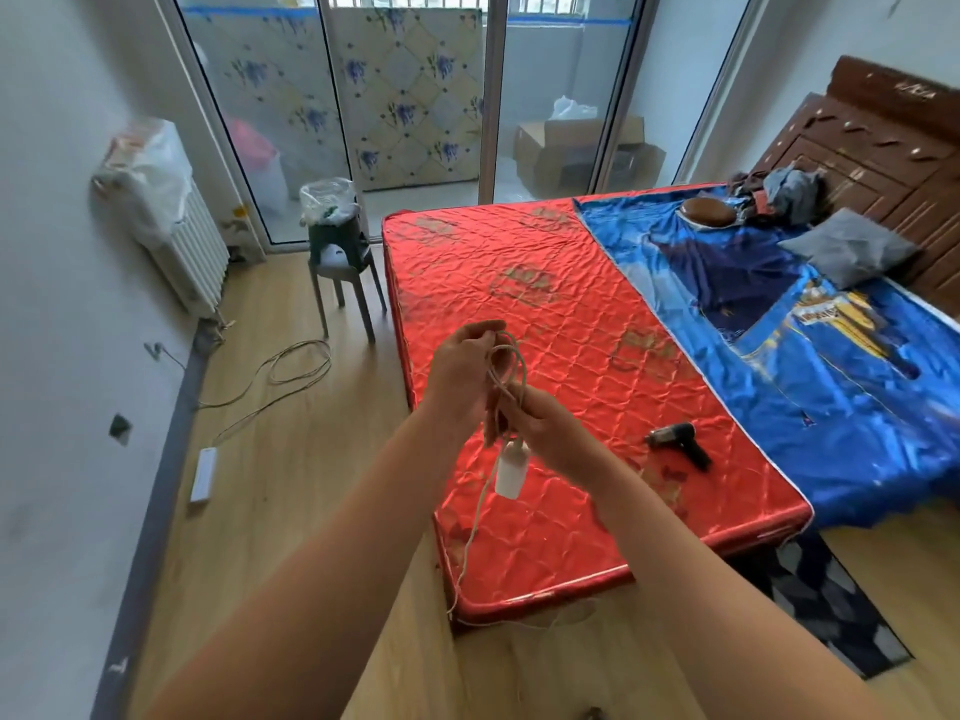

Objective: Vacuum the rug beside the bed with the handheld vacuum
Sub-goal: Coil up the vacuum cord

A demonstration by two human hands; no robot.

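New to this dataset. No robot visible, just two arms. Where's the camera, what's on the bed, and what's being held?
There is no machine here: a person works with bare hands. The single picture comes from a wide-angle camera on the person's head, looking forward and down, so the two arms reaching in from the bottom are their own.

The left hand and right hand both grip a looped white cable, raised in front of the person. A white charger plug hangs below the hands.

A black handheld vacuum lies untouched on the red mattress. The dark patterned rug lies on the floor beside the bed, lower right. A white power strip lies on the floor by the left wall.
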